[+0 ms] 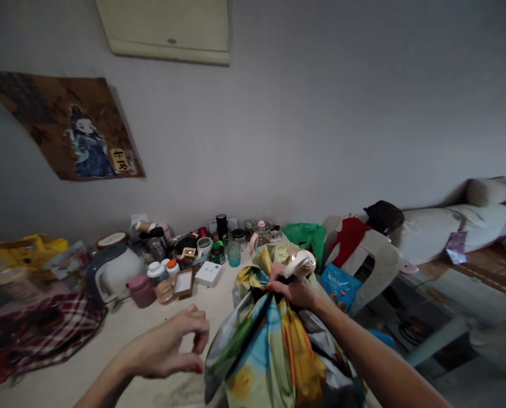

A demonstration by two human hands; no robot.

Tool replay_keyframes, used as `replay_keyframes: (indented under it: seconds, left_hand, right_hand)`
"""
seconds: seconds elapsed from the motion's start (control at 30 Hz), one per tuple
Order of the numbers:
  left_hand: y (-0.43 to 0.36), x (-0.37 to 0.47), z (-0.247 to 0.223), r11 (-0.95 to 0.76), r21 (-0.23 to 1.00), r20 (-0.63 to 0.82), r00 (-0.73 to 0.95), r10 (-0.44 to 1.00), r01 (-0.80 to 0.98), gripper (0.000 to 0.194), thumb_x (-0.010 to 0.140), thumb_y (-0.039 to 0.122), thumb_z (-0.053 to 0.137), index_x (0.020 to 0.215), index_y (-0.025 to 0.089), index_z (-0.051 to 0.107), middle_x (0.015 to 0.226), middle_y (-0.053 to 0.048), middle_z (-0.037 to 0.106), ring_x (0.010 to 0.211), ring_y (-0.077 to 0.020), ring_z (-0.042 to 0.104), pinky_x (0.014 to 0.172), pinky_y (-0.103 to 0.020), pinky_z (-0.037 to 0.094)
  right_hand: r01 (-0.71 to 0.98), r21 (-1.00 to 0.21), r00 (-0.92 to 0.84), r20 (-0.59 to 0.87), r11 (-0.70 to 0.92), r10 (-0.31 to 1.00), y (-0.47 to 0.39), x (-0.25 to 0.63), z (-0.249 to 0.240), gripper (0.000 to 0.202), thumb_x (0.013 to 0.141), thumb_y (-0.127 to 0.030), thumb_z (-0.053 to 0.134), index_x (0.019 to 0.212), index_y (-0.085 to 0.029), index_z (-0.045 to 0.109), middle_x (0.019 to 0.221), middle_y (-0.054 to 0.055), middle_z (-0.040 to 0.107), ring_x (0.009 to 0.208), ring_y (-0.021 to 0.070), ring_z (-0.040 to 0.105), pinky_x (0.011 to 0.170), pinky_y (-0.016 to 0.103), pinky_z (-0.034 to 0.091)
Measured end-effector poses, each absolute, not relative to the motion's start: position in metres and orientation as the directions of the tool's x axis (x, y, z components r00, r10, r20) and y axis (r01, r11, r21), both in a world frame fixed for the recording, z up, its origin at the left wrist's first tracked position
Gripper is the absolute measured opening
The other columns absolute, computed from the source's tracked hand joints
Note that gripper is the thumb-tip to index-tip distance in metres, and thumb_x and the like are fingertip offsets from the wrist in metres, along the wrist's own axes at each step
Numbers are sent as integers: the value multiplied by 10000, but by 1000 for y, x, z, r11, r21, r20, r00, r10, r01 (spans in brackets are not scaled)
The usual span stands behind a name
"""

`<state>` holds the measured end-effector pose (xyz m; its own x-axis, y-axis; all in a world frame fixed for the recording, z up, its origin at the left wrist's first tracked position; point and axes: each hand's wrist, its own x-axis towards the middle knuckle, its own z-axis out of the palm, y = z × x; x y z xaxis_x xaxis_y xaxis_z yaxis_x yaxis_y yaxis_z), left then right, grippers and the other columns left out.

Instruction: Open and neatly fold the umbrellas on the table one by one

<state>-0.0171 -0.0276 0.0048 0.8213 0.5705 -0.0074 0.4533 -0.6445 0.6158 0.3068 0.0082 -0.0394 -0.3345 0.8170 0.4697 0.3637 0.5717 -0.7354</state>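
Toward six o'clock in the head view, a patterned bundle (269, 351) in yellow, green, blue and grey hangs in folds from the right hand (293, 286), whose fingers are closed around its gathered neck. From that fist the bundle spreads down toward six o'clock, its lower end cut off by the frame, so I cannot tell whether it rests on the counter (120, 323). A white piece (301, 263), too blurred to identify, juts out at the top of the same grip.

At seven o'clock is the left hand (171, 345), holding nothing, its fingers bent and the thumb set wide of them. The bundle lies at three o'clock from it, just beside the fingertips; whether the thumb touches the folds I cannot tell.

From the left hand, a pink jar (141, 290) stands at eleven o'clock, a white box (209, 273) lies at one, and a plaid cloth (52, 328) at nine. From the right hand, a blue packet (341, 285) sits at three o'clock and a blue glass (234, 254) at ten.
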Motion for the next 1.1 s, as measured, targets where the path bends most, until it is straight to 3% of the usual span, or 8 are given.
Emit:
replay_keyframes:
  seconds: [0.17, 0.3, 0.53, 0.6, 0.7, 0.83, 0.93, 1.1]
  left_hand:
    - [-15, -4, -2, -558, 639, 251, 542, 802, 530, 172, 858, 320, 538, 798, 176, 610, 782, -31, 642, 721, -149, 553, 663, -237, 413]
    - [-19, 53, -28, -517, 700, 279, 478, 833, 493, 80, 795, 233, 605, 751, 167, 619, 677, -12, 643, 623, -130, 548, 593, -224, 402]
    - [-41, 92, -58, -679, 639, 524, 441, 728, 361, 209, 879, 267, 518, 737, 164, 633, 651, -22, 635, 587, -114, 553, 578, -215, 397]
    - [-39, 85, -56, -652, 685, 485, 464, 741, 326, 207, 868, 280, 529, 742, 169, 650, 676, -24, 648, 620, -122, 569, 610, -220, 416]
    - [-20, 72, -53, -464, 807, 365, 310, 878, 365, 249, 839, 352, 537, 729, 162, 656, 699, -34, 656, 666, -153, 579, 635, -245, 436]
    - [12, 60, -67, -177, 902, 67, 279, 958, 394, 216, 654, 344, 691, 706, 135, 684, 651, -21, 652, 624, -158, 542, 574, -246, 388]
    - [22, 50, -79, -1, 974, -69, 302, 951, 226, 207, 565, 299, 751, 566, 130, 632, 525, 13, 583, 543, -118, 479, 526, -223, 342]
    - [18, 28, -77, 222, 967, -184, 253, 950, -128, 148, 770, 272, 611, 723, 133, 588, 603, -15, 613, 554, -130, 570, 573, -249, 466]
  right_hand:
    - [326, -717, -387, 493, 616, 779, 1, 303, -32, 231, 812, -333, 615, 668, -212, 481, 688, -20, 483, 656, 147, 475, 648, 288, 401]
    - [275, -701, -457, 507, 658, 731, -8, 283, -30, 270, 833, -392, 602, 671, -211, 484, 710, -9, 515, 684, 157, 495, 648, 292, 401]
    - [356, -754, -380, 422, 551, 823, -35, 273, -32, 208, 797, -397, 626, 774, -211, 534, 759, -3, 550, 698, 149, 514, 651, 273, 435]
    - [356, -766, -429, 376, 536, 821, -39, 275, -32, 216, 798, -403, 622, 739, -206, 555, 728, -10, 558, 677, 144, 519, 641, 267, 440]
    - [372, -760, -460, 348, 534, 817, -41, 275, -28, 277, 801, -426, 614, 663, -195, 548, 663, -17, 537, 619, 133, 495, 592, 259, 420]
    - [399, -747, -438, 355, 532, 826, -41, 272, -22, 300, 799, -429, 610, 633, -194, 527, 646, -11, 521, 598, 131, 470, 573, 264, 388]
    - [389, -751, -441, 356, 533, 824, -38, 273, -22, 309, 788, -439, 617, 618, -207, 505, 632, -12, 512, 584, 135, 457, 552, 264, 381]
    - [396, -729, -372, 429, 558, 823, -29, 286, -31, 319, 821, -457, 581, 635, -212, 497, 615, -12, 493, 575, 138, 443, 545, 273, 371]
